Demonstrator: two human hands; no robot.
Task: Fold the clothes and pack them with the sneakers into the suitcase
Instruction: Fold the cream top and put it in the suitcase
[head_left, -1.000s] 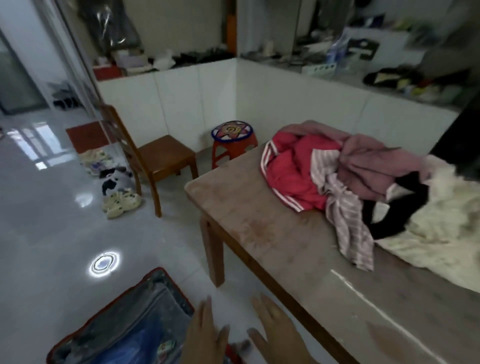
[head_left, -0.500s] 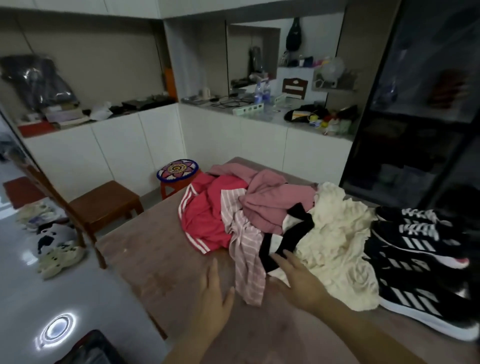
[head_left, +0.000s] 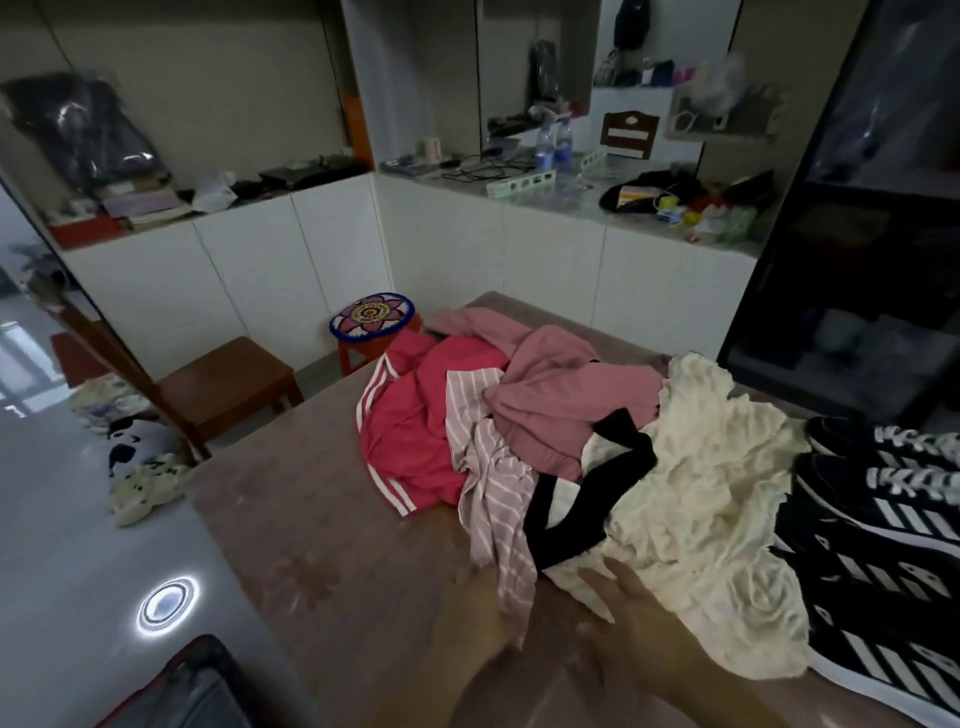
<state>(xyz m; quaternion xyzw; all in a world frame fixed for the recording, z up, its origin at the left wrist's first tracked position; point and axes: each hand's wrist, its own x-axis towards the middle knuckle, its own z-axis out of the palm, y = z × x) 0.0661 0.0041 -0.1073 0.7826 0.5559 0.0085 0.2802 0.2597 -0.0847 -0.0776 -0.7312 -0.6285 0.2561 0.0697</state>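
Lying in a loose heap on the brown surface (head_left: 337, 519) are the clothes: a red jacket (head_left: 415, 431) with white stripes, a pink striped shirt (head_left: 493, 488), a pink sweatshirt (head_left: 550, 395) and a cream top (head_left: 711, 493) with black trim. Black sneakers (head_left: 883, 525) sit against the cream top's right side. Your right hand (head_left: 631, 613) is at the cream top's near edge, its grip apart, fingers straight. Your left hand (head_left: 483, 629), beside the striped shirt's end, is too blurred to tell its grip. A corner of the suitcase (head_left: 182, 691) shows on the floor, lower left.
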